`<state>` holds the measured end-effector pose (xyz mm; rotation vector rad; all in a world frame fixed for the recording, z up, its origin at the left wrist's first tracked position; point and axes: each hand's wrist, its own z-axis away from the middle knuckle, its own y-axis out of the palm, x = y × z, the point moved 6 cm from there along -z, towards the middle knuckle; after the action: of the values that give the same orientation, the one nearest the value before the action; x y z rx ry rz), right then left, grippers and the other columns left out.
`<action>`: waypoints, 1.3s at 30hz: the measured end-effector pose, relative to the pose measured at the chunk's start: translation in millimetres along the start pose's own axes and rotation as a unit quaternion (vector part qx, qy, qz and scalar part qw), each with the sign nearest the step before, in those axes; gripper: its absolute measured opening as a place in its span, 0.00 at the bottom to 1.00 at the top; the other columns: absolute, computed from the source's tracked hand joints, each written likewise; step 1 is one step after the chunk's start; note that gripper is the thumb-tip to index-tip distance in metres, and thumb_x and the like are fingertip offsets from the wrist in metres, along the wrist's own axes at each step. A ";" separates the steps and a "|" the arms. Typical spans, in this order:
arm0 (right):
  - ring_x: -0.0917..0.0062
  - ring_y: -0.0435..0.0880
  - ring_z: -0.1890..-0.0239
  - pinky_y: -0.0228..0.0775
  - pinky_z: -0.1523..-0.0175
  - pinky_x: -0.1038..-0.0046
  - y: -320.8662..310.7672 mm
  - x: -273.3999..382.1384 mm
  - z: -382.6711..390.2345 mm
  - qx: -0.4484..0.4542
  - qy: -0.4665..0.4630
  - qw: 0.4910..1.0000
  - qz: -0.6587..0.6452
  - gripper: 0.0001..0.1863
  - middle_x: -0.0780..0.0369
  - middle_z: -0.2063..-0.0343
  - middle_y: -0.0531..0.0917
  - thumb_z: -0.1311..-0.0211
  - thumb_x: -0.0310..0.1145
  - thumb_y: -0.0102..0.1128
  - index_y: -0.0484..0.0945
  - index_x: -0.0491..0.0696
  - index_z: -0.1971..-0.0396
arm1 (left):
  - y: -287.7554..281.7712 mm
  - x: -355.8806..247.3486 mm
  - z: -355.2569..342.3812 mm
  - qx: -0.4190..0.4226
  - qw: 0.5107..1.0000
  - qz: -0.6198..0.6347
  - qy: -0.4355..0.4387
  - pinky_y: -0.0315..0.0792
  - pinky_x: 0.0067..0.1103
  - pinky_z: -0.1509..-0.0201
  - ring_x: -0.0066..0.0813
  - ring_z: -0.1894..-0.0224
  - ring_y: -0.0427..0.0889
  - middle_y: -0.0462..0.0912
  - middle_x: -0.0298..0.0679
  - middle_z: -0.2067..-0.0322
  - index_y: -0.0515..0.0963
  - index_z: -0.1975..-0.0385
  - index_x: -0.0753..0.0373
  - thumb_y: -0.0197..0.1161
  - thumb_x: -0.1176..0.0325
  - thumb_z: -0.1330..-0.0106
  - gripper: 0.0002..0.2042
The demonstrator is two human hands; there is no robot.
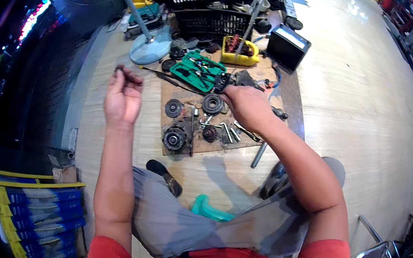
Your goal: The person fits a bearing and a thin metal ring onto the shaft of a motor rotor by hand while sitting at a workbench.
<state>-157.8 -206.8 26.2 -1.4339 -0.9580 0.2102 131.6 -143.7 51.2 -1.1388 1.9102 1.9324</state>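
Note:
My left hand (pixel 124 95) is raised at the left, palm up, fingers curled round what may be a small dark piece, too small to name. My right hand (pixel 245 105) reaches over a cardboard sheet (pixel 175 91), fingers closed at a black mechanical part (pixel 221 83); what they grip is hidden. Beside it lie an open green tool case (pixel 196 70), a dark ring (pixel 213 104), a disc (pixel 173 108), a round geared assembly (pixel 175 138), a toothed part (pixel 210 133) and several wrenches and sockets (pixel 226 131). A metal tube (pixel 258 155) lies at the lower right.
Black crates (pixel 209 23), a yellow jug tray (pixel 246 56), a black box (pixel 286 46) and a fan stand (pixel 149 50) are behind. A teal stool (pixel 209 209) is under me, a metal chair (pixel 376 255) at right, blue-yellow stacked items (pixel 39 211) at left.

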 end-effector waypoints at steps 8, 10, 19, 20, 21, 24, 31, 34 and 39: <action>0.52 0.58 0.32 0.37 0.33 0.34 -2.2 29.3 22.3 0.147 -0.022 0.980 0.129 0.53 0.50 0.36 0.64 0.55 0.64 0.66 0.58 0.47 0.33 | 23.4 57.5 25.1 0.013 0.997 -0.039 -0.071 0.77 0.36 0.49 0.35 0.59 0.82 0.82 0.41 0.64 0.76 0.56 0.64 0.51 0.72 0.28 0.08; 0.51 0.54 0.30 0.36 0.33 0.34 -2.9 33.0 32.4 0.269 -0.023 0.947 0.174 0.60 0.51 0.34 0.61 0.61 0.67 0.68 0.55 0.48 0.31 | 31.3 61.7 29.4 -0.003 0.995 -0.062 -0.076 0.77 0.36 0.48 0.35 0.59 0.82 0.82 0.41 0.64 0.76 0.56 0.65 0.51 0.72 0.28 0.08; 0.64 0.82 0.55 0.73 0.51 0.68 -24.8 32.3 18.7 -0.055 -0.068 0.982 -0.166 0.26 0.51 0.56 0.82 0.39 0.37 0.62 0.72 0.40 0.44 | 58.2 103.3 52.0 0.073 0.975 -0.149 -0.150 0.78 0.30 0.52 0.33 0.61 0.83 0.82 0.42 0.65 0.75 0.54 0.68 0.52 0.74 0.29 0.09; 0.66 0.82 0.56 0.73 0.52 0.69 -24.2 31.6 16.8 -0.065 -0.049 0.971 -0.225 0.24 0.51 0.57 0.82 0.38 0.36 0.61 0.73 0.40 0.45 | 62.5 107.5 57.4 0.094 0.968 -0.153 -0.176 0.78 0.29 0.53 0.33 0.62 0.83 0.82 0.42 0.66 0.75 0.54 0.68 0.52 0.75 0.29 0.09; 0.69 0.83 0.58 0.74 0.53 0.70 -26.6 28.3 15.1 -0.076 -0.029 0.957 -0.279 0.22 0.52 0.58 0.82 0.37 0.35 0.60 0.74 0.40 0.47 | 66.0 110.6 60.2 0.111 0.957 -0.190 -0.189 0.78 0.26 0.55 0.30 0.64 0.83 0.83 0.41 0.66 0.75 0.53 0.69 0.53 0.76 0.30 0.09; 0.78 0.81 0.62 0.74 0.57 0.75 -27.7 22.0 11.9 -0.066 -0.025 0.922 -0.380 0.15 0.57 0.63 0.83 0.34 0.30 0.56 0.78 0.41 0.51 | 78.3 109.6 69.5 0.165 0.908 -0.341 -0.177 0.77 0.23 0.59 0.26 0.65 0.83 0.83 0.38 0.67 0.76 0.54 0.67 0.54 0.75 0.31 0.09; 0.79 0.82 0.63 0.74 0.55 0.74 -32.2 30.3 16.0 -0.016 -0.068 0.897 -0.436 0.12 0.58 0.66 0.85 0.38 0.29 0.60 0.80 0.42 0.56 | 81.4 110.2 76.5 0.199 0.894 -0.312 -0.253 0.77 0.21 0.61 0.25 0.68 0.83 0.83 0.39 0.68 0.76 0.57 0.67 0.56 0.75 0.33 0.07; 0.79 0.82 0.66 0.74 0.57 0.74 -24.2 25.4 13.0 0.016 -0.031 0.871 -0.491 0.10 0.60 0.69 0.85 0.39 0.29 0.61 0.81 0.41 0.60 | 81.2 108.2 76.3 0.186 0.891 -0.311 -0.274 0.78 0.20 0.64 0.25 0.69 0.82 0.83 0.40 0.68 0.76 0.57 0.67 0.57 0.76 0.33 0.07; 0.75 0.81 0.70 0.73 0.63 0.72 -21.3 23.5 11.2 -0.017 0.004 0.906 -0.424 0.09 0.57 0.75 0.83 0.41 0.32 0.63 0.79 0.41 0.67 | 71.3 104.8 70.9 0.125 0.908 -0.336 -0.216 0.76 0.18 0.67 0.23 0.71 0.81 0.83 0.39 0.68 0.78 0.60 0.68 0.59 0.78 0.35 0.06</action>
<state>-159.1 -187.3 53.5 -0.9306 -1.4918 -0.4602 -11.4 -127.8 30.9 -1.0016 1.2540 1.3631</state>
